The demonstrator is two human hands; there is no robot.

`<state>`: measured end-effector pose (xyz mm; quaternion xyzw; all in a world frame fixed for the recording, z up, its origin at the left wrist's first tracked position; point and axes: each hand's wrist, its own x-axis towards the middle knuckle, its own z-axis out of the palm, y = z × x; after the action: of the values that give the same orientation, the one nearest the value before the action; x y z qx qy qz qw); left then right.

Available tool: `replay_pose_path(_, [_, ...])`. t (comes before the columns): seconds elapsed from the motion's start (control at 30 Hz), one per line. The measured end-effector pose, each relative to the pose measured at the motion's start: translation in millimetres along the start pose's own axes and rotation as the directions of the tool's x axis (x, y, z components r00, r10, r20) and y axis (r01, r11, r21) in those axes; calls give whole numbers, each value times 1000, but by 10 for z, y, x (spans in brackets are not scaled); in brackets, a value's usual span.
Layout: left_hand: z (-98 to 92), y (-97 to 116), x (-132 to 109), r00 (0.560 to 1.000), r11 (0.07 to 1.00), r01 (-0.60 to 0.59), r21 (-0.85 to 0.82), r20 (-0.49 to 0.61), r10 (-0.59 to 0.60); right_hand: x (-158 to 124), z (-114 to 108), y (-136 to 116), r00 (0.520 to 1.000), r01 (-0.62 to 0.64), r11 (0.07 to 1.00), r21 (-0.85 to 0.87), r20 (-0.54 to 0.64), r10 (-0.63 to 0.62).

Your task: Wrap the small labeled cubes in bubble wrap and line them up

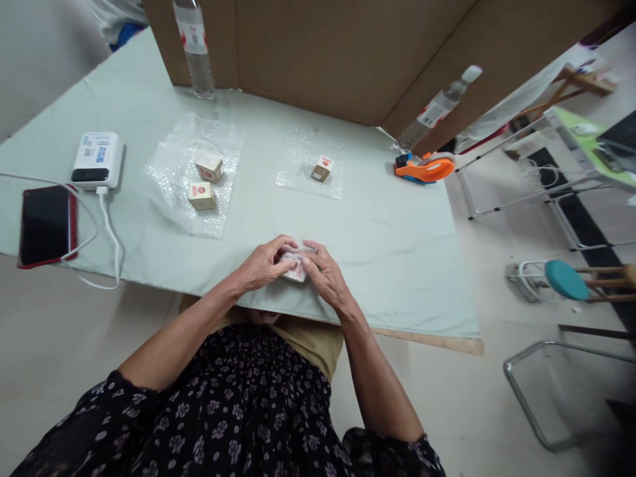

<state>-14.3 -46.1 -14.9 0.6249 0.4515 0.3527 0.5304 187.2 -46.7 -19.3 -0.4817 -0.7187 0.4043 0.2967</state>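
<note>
A wrapped box (pixel 295 271) being held near the worktop's (pixel 397 245) edge

Between the left hand (pixel 263 266) and the right hand (pixel 326 275), the wrapped box is sitting at the worktop's near side. Both grips are curling narrowly around it, thumbs pressing on its top; its underside is staying hidden.

The wrap could be springing loose if the thumbs were easing off too soon — no tape is showing on it. Squeezing too hard could be denting the box's corners, and a slip could be sending it over the nearby edge.

Clear, crinkled film is covering the box, blurring its red print. Beyond, one cream box (pixel 322 165) is resting on a flat bubble-wrap square (pixel 298 172); leftward, two boxy cartons (pixel 203 196) are lying on a larger, rumpled bubble-wrap sheet (pixel 166 179). A glossy orange tape dispenser (pixel 431 169) is standing to the right, while a smooth brown cardboard panel (pixel 318 59) is rising behind — stiff against the soft, pale green cloth.
</note>
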Motion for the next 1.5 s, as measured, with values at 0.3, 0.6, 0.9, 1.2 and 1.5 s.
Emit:
replay_pose_path(0.3, [-5, 42, 6, 999, 989, -36, 140, 5, 35, 29, 0, 1, 1000, 5, 1000, 12, 18, -6])
replay_pose_path(0.6, [-10, 57, -12, 999, 989, -52, 142, 5, 52, 54, -11, -32, 997, -5, 1000, 5, 83, 5])
replay_pose_path(0.9, [6, 53, -8, 998, 982, -64, 179, -8, 67, 67, 3, -30, 996, 20, 999, 36, 83, -23])
replay_pose_path(1.2, [13, 31, -21, 992, 976, -116, 185, -24, 123, 69, 28, -15, 996, 54, 998, 37, 63, -56])
replay_pose_path(1.5, [3, 58, -9, 996, 971, -61, 232, -44, 73, 58, 0, -34, 999, 47, 998, 46, 19, -48])
